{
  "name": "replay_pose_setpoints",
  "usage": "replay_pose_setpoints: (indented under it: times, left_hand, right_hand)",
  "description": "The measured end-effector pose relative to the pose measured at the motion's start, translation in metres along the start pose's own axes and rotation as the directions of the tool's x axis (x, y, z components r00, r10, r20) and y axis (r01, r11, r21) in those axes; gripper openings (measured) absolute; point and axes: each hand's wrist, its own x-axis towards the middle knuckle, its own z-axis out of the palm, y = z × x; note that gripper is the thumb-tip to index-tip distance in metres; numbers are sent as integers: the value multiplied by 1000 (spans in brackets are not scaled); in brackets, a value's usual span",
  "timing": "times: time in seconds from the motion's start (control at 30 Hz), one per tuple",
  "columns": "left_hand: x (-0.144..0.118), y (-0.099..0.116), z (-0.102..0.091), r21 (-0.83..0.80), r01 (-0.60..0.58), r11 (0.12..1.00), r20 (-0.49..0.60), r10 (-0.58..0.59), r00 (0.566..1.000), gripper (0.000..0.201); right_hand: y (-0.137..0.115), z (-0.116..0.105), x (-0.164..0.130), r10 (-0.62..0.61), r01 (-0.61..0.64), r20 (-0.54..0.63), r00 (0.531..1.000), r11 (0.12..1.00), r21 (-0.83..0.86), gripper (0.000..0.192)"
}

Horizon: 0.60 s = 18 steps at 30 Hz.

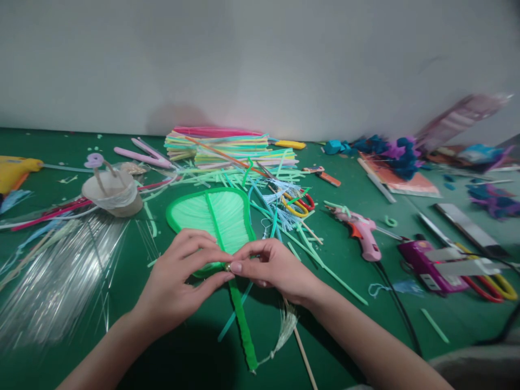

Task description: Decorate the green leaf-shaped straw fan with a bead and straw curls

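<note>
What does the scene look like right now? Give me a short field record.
left hand: pinching the base of the green leaf-shaped fan, at its stem
right hand: fingertips meeting the left at a small gold piece
fan stem: points toward the camera, pale tassel beside it
right of the hands: pink glue gun
behind: straw stack
surface: green table

Bare green bench [467, 319] near-right, btwn the right forearm and the purple tool [422, 262]: free room there. Left side blocked by clear strips [60, 271] and the paper cup [111, 192]. Straw pile [231, 149] fills the back centre; pink glue gun [363, 227] w/ its black cord [396, 300] crosses the right.
</note>
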Motion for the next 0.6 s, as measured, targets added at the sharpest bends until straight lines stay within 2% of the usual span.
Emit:
replay_pose_setpoints:
  times: [0.3,0.5,0.6]
  left_hand:
    - [-1,1,-1,3,20,1000,1,-20,1000,14]
    - [-2,1,-3,80,65,995,-30,-63,998,39]
    - [-2,2,-3,98,69,993,-30,-66,997,41]
  right_hand:
    - [0,0,0,10,-10,1,1000,1000,-9,29]
    - [1,2,2,-18,22,-60,998,998,60,30]
    - [1,1,1,-25,30,-62,998,996,81,29]
